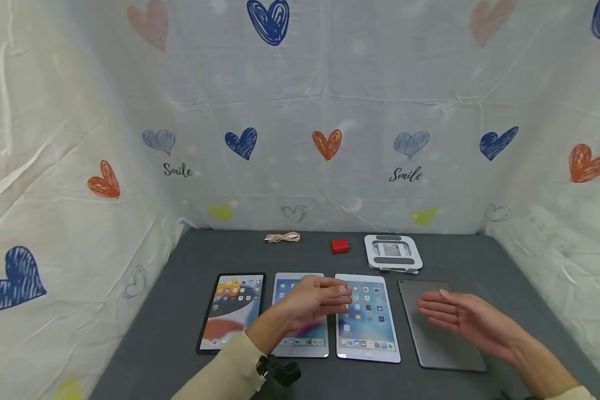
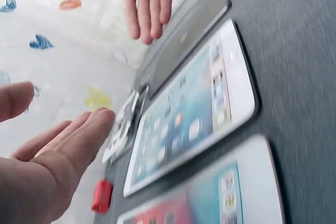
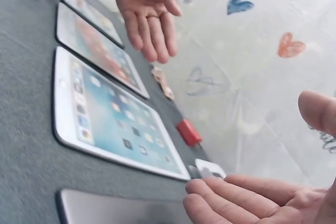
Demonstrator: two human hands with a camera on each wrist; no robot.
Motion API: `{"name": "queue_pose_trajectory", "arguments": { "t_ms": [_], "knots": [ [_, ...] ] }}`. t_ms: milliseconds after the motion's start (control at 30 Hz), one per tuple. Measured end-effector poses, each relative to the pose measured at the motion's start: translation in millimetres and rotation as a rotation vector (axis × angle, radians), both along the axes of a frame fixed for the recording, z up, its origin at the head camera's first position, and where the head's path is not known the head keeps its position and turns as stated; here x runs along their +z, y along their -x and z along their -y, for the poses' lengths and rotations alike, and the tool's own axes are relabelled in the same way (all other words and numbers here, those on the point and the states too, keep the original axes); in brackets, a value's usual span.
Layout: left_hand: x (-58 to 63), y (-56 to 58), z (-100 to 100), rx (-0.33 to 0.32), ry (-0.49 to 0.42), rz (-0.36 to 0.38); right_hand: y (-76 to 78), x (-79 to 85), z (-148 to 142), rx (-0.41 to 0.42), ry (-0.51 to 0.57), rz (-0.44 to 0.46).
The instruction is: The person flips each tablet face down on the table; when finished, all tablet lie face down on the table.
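Both hands hover above a row of tablets, palms facing each other, fingers straight and nothing held. The left hand (image 1: 312,300) is over a white-framed tablet (image 1: 300,350) and partly hides its lit screen; its fingertips reach towards another white tablet (image 1: 370,319) showing app icons. Over a grey tablet (image 1: 437,350), lying back side up, hangs the right hand (image 1: 467,322). At the row's left end is a black-framed tablet (image 1: 232,314) with its screen on. In the left wrist view, a gap shows between the left hand (image 2: 63,156) and the tablets.
Behind the tablets lie a coiled cable (image 1: 282,237), a red charger plug (image 1: 340,246) and a folded white-and-grey stand (image 1: 393,253). The dark grey table (image 1: 150,344) ends at a hanging white sheet (image 1: 325,183) printed with hearts, which also closes off both sides.
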State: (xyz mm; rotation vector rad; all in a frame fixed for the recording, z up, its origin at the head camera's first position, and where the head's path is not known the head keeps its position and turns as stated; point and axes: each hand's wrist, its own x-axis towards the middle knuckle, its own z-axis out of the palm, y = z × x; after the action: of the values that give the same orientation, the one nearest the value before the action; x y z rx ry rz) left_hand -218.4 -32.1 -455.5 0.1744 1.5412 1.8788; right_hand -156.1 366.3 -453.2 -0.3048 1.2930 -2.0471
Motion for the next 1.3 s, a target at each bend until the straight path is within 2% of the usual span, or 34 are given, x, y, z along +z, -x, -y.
{"name": "queue_pose_trajectory", "arguments": {
  "t_ms": [200, 433, 633, 967, 1300],
  "knots": [
    [-5.4, 3.3, 17, 0.018, 0.120, 0.018, 4.5, -12.1, 17, -0.072, -0.162, 0.012],
    [-18.4, 5.1, 17, 0.022, 0.141, 0.081, 9.5, -23.8, 37, -0.131, -0.329, 0.032],
    [-24.1, 5.8, 14, 0.026, 0.155, 0.086, 9.5, -27.3, 46, -0.150, -0.357, 0.071],
    [-20.5, 4.2, 11, 0.020, 0.182, 0.060, 10.0, -28.7, 54, -0.195, -0.343, 0.101],
    [-23.7, 4.9, 12, 0.030, 0.192, 0.053, 12.7, -24.0, 68, -0.317, -0.419, 0.133]
  ]
}}
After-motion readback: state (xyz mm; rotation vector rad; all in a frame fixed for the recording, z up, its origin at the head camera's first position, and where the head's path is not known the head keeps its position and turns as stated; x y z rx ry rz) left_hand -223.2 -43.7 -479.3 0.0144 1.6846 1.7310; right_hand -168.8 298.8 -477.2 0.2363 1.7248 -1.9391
